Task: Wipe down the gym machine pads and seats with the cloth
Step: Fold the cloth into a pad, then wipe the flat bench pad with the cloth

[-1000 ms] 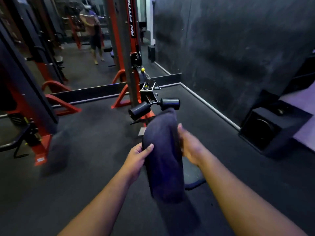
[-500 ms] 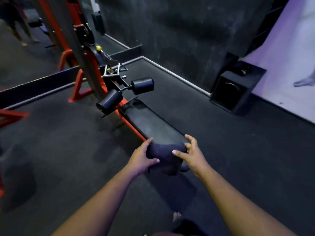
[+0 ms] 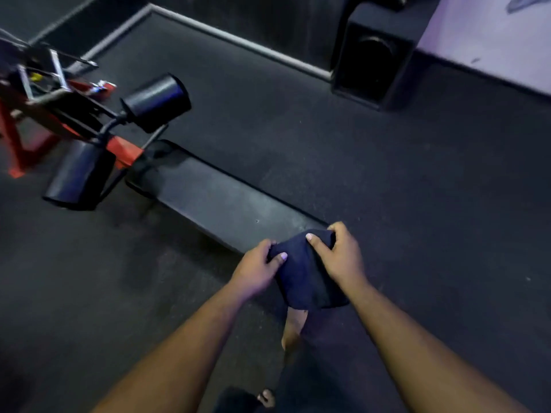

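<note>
Both hands, left hand (image 3: 256, 268) and right hand (image 3: 343, 257), grip the dark cloth (image 3: 304, 275) bunched at the bench pad's (image 3: 220, 201) near end; pad's long axis runs away up-left toward the foam rollers (image 3: 156, 101).

Matt cloth, smooth vinyl-like padding, painted metal and grainy rubber-like flooring.

The cloth (image 3: 304, 272) between the hands is dark blue, soft and matt. Ahead of them the bench pad (image 3: 220, 201) looks like smooth black vinyl with a dull sheen; the roller pads (image 3: 156, 101) beyond are glossier. The frame (image 3: 26, 135) is red-painted metal. The floor (image 3: 387, 180) around is dark, matt and finely grained.
</note>
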Motion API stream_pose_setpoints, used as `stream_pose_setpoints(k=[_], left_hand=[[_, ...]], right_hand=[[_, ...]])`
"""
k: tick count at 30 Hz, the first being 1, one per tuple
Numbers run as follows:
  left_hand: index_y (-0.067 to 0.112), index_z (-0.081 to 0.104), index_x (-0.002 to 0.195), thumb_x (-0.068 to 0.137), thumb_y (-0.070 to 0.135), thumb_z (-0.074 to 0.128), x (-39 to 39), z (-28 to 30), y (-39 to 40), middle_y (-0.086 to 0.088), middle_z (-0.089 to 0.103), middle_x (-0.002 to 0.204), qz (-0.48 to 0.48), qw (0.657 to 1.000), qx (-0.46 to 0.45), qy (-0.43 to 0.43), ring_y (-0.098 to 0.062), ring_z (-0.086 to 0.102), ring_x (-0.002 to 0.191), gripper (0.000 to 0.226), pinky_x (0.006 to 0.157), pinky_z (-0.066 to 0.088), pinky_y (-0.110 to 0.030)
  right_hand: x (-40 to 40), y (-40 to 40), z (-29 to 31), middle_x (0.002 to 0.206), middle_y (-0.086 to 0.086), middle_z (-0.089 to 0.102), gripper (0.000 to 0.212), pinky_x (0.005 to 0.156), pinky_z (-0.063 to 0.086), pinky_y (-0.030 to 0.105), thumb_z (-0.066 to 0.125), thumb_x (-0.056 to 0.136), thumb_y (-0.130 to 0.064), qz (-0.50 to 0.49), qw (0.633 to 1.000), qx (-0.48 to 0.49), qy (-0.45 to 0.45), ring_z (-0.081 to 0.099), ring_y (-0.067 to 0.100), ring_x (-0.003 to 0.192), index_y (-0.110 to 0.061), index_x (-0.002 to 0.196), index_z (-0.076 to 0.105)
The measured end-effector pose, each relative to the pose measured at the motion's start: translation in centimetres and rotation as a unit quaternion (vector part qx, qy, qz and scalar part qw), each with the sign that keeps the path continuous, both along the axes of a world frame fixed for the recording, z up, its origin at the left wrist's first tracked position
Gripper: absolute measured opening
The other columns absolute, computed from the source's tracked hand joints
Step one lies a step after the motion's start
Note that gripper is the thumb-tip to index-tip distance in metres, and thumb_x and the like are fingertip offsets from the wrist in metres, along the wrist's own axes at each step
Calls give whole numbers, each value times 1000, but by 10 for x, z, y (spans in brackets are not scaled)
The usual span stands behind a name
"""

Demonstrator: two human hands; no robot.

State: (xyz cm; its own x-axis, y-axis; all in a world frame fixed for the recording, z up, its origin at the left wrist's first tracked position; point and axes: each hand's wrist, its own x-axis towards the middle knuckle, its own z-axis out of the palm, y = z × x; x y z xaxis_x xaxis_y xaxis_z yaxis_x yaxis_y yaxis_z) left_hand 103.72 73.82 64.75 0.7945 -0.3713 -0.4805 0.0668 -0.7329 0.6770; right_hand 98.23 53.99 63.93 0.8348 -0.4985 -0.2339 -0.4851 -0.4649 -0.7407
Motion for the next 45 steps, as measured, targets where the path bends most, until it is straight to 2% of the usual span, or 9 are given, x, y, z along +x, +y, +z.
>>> stream_pose_setpoints(k=[3,5,10,18,25,32,36,41,45], left_hand=[[22,56,123,101,44,55,42,-76,-25,-3,68,117,-13,998,53,-6,-26,64,109,31,90,49,-37],[26,44,143,102,54,44,68,-136,-29,-1,54,142,-96,976,173,-86,-25,51,132,49,107,42,-49],[24,12,163,104,59,27,102,-238,-7,-1,6,172,-205,933,258,-147,-21,3,158,70,122,9,-66],[15,18,163,100,65,26,134,-326,30,-6,10,171,-223,917,208,-258,-23,7,158,81,120,4,-69],[16,25,161,97,53,34,126,-327,22,-9,14,171,-257,908,172,-283,-27,12,158,75,120,4,-69],[17,22,162,98,59,33,115,-333,9,-8,9,171,-333,879,177,-291,-27,7,158,78,120,9,-70],[15,24,162,97,57,34,112,-341,8,-10,13,170,-317,877,169,-320,-29,11,158,78,119,7,-72],[14,21,162,98,57,31,112,-338,7,-10,9,171,-331,877,182,-296,-29,6,158,78,118,7,-73],[12,19,162,98,57,29,110,-339,6,-12,7,171,-334,877,183,-294,-32,4,158,79,117,5,-74]], right_hand=[[41,-10,-70,136,8,52,55,101,44,45,69,90,-50,3,997,-81,13,51,32,127,-18,131,50],[63,-10,-129,165,10,21,80,117,28,57,58,91,-64,67,981,-155,92,19,34,153,-27,156,27],[80,1,-241,168,3,-27,93,116,0,76,30,89,-84,295,903,-222,218,-24,38,153,-44,157,-18],[120,18,-301,171,8,-12,76,109,-6,81,26,97,-73,281,891,-315,166,-11,47,154,-45,161,-3],[94,3,-302,172,2,10,67,122,13,65,48,97,-37,224,911,-301,170,5,36,157,-44,158,24],[59,16,-294,172,6,-7,75,113,-1,79,17,97,-76,81,919,-268,276,-8,45,155,-41,162,4],[135,-13,-306,172,2,2,67,117,1,74,18,102,-66,109,922,-285,238,-4,39,157,-41,161,4],[21,34,-295,172,0,4,60,121,21,61,28,107,-52,53,939,-254,227,0,26,159,-37,163,14],[19,34,-298,172,-1,-7,60,120,11,71,19,106,-58,31,941,-216,259,-11,31,157,-41,162,4]])
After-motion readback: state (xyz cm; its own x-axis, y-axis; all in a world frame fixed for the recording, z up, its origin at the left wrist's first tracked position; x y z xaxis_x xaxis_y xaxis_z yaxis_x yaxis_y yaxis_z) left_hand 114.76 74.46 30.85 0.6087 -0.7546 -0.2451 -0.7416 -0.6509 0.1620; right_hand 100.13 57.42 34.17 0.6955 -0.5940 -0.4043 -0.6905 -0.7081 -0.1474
